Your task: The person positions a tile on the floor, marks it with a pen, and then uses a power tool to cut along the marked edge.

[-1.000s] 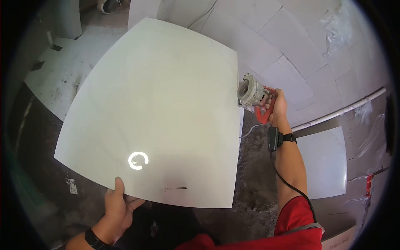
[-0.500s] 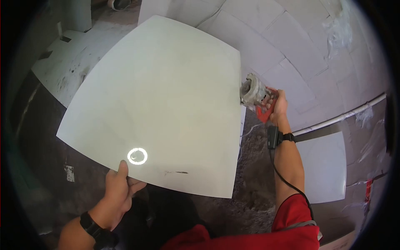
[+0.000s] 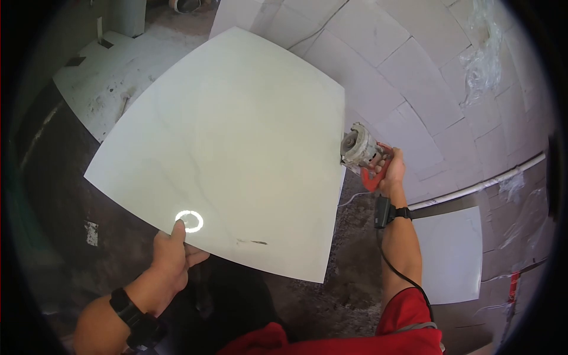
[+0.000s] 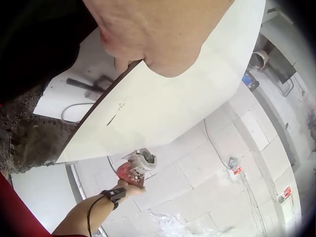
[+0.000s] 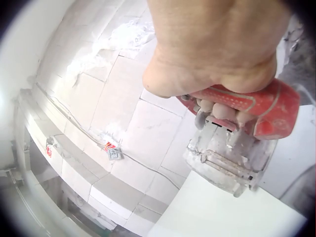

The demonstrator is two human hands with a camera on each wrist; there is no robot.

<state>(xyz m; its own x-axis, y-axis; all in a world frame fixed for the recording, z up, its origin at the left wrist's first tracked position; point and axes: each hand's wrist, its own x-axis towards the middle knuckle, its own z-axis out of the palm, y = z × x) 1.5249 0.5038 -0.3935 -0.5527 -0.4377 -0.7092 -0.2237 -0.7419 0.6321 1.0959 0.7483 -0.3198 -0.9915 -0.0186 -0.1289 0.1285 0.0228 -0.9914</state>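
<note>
A large white glossy panel [image 3: 236, 148] with a dark smudge near its lower edge fills the middle of the head view. My left hand [image 3: 171, 257] grips that lower edge, thumb on top and fingers underneath. At the panel's right edge my right hand [image 3: 393, 171] holds a dusty power tool [image 3: 360, 148] by its red handle. In the right wrist view, fingers curl round the red handle [image 5: 276, 111], and the tool's metal body [image 5: 227, 153] lies against the panel [image 5: 202, 212]. The tool's contact with the edge is partly hidden.
A second white panel [image 3: 447, 254] lies at the right, below a white pipe [image 3: 485, 184]. Behind stands a pale block wall [image 3: 414, 77] with plastic film [image 3: 482, 71] on it. Another stained sheet [image 3: 100, 83] lies at the upper left. The floor [image 3: 355, 254] is dark and rough.
The panel's left corner has risen in the head view, and my left hand has moved up with the lower edge. My right hand and the tool appear slightly lower, still at the right edge.
</note>
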